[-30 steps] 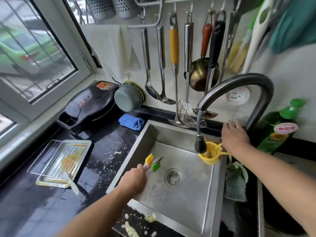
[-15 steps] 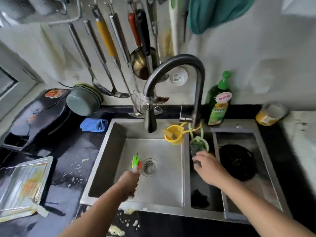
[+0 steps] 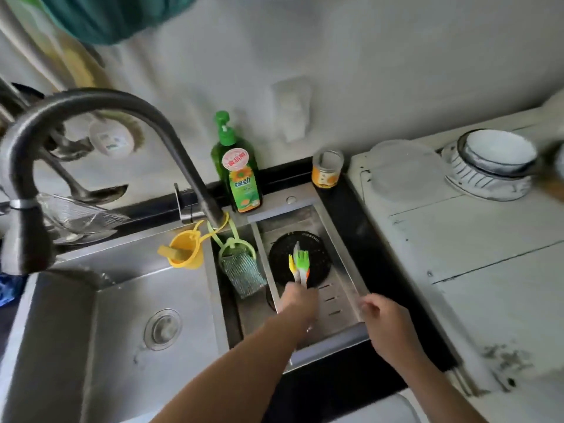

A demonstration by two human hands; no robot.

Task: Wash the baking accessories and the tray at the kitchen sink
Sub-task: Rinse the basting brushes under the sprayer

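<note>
My left hand (image 3: 297, 300) grips a bundle of small baking tools (image 3: 300, 265): a green silicone brush, a yellow spatula and a pale one, with an orange bit behind. The tools stick up over a round black perforated pan (image 3: 317, 254) that lies in the steel drain tray (image 3: 341, 306) over the right basin. My right hand (image 3: 384, 319) holds the drain tray's right rim with curled fingers. The main sink basin (image 3: 122, 315) is to the left with its drain (image 3: 162, 329). The baking tray is out of view.
The dark arched faucet (image 3: 91, 108) reaches over the left basin. A yellow sponge cup (image 3: 186, 250) and a green-framed scrubber (image 3: 242, 270) hang from its base. Green dish soap bottle (image 3: 236, 175), a small jar (image 3: 327, 167), stacked bowls (image 3: 494, 163) on the white counter at right.
The view swung right. My left hand carried the tools from the main basin over to the right drain tray. My right hand moved from the hanging scrubber to the tray's right rim.
</note>
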